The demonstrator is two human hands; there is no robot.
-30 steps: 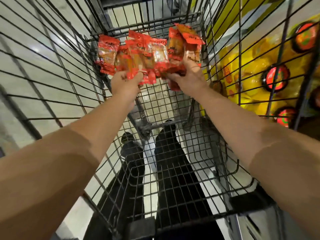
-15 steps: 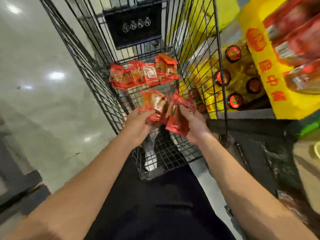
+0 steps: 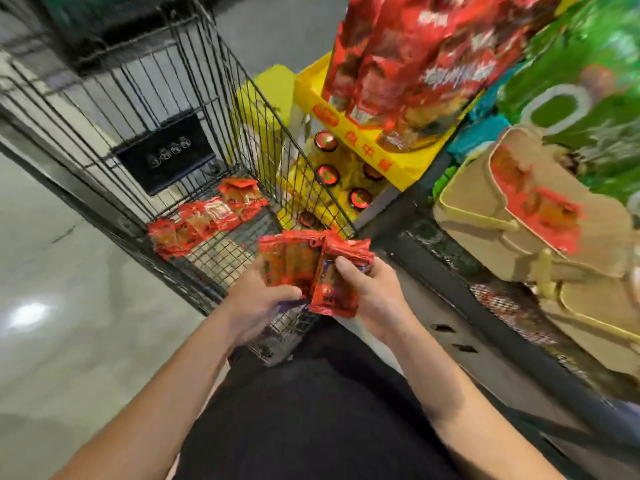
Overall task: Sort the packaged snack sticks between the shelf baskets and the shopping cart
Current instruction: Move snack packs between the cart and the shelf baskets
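- a bunch of red snack stick packets is being held above the near end of the shopping cart, level with its near rim and shared between both hands.
- the left hand is gripping the left part of the bunch from below, fingers curled round the lower edge and thumb lying across the front.
- the right hand is clamping the right part, thumb pressing on the front of a packet and the other fingers wrapping behind it.
- the packets in the hands are standing roughly upright, their long axes running from the hands up toward the far end of the cart; the rightmost packet is tilting slightly, its lower end pointing down toward the person.
- each packet is looking like a flat, glossy red-orange wrapper with crimped ends and a paler orange middle; motion blur is hiding the print.
- a strip of similar packets is lying on the cart floor at the far end, stretching in a row from the left wall toward the right wall, packets side by side.
- beside the cart on the right, a yellow display tray is holding large red bags, with bottles with red caps showing below it.
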